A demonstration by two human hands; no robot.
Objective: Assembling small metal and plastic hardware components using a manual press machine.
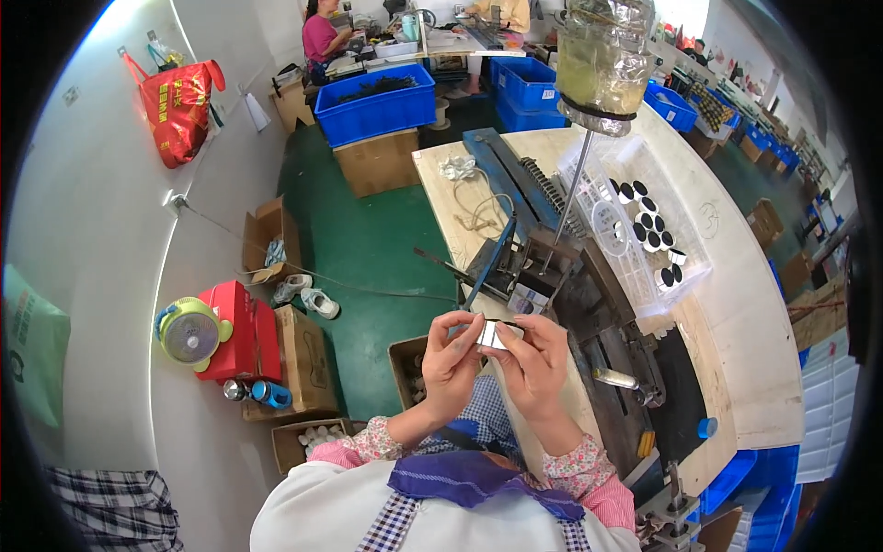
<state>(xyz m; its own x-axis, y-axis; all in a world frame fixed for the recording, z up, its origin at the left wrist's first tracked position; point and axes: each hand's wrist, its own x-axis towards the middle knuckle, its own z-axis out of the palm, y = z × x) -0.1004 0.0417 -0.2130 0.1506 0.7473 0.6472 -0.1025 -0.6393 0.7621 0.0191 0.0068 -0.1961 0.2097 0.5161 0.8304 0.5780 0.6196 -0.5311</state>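
Between my two hands is a small, short white cylinder with a shiny band and a dark edge [498, 335]. Its exact kind I cannot make out. My left hand [451, 361] pinches it from the left with thumb and fingertips. From the other side my right hand [536, 361] grips it, thumb laid across its front. Both hands are raised in front of the metal bench machine [543, 276]. To the right, a clear plastic basket [681, 281] holds several similar white pieces with black round tops [650, 230].
A hanging lamp-like bundle wrapped in plastic [602, 69] sits above a thin rod. The wooden worktable [750, 368] curves to the right, with a blue cap [706, 428] on it. Cardboard boxes [308, 363] and a green fan [191, 333] stand left. Two people work beyond blue crates [377, 106].
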